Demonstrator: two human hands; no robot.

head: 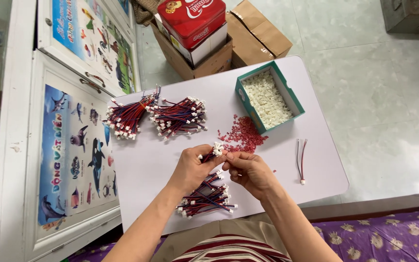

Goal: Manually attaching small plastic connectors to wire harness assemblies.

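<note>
Wire bundle point(213, 151): light, limp; left hand point(193, 167) clamping it, right hand point(248, 170) fingertips pinching connector end; gripping best near plugs.

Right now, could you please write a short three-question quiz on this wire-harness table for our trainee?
1. True or false: the teal box of small white connector housings stands on the white table.
2. What lies closest to the red pile of small pieces? A) the single loose wire lead B) the teal box C) the red tin
3. Fill in: the left hand grips a small bundle of red and blue ____ with white plugs, while the right hand pinches at its end.

Key: 1 true; 2 B; 3 wires.
</note>
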